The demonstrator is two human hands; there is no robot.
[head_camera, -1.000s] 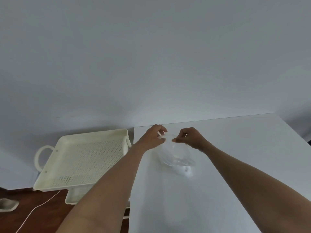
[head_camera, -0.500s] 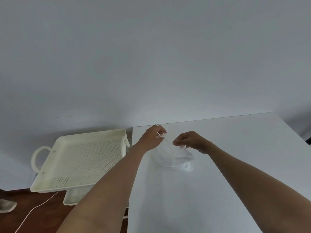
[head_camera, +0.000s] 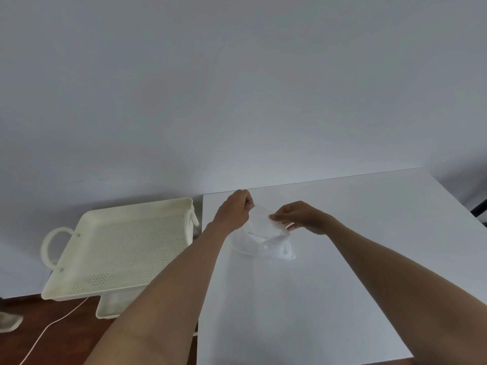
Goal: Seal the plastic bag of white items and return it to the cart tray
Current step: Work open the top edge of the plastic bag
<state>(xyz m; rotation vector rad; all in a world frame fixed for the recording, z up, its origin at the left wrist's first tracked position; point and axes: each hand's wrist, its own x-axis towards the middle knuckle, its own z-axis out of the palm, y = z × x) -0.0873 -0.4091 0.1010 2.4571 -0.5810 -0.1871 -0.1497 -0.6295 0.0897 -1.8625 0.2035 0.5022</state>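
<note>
A clear plastic bag (head_camera: pixel 259 234) holding white items lies on the white table (head_camera: pixel 342 272) near its far left corner. My left hand (head_camera: pixel 235 210) pinches the bag's top edge at the left end. My right hand (head_camera: pixel 300 217) pinches the same edge further right, fingers closed on the plastic. The bag's lower part with the white items rests on the table below my hands. The cream perforated cart tray (head_camera: pixel 123 246) stands to the left of the table, with nothing in it.
The cart has a loop handle (head_camera: pixel 51 246) at its left end and a lower tray (head_camera: pixel 116 304) under the top one. A white cable (head_camera: pixel 50 327) runs over the brown floor. A plain wall stands behind the table.
My right hand has slid rightward along the bag's top edge, away from my left hand. The bag has tilted and shifted slightly.
</note>
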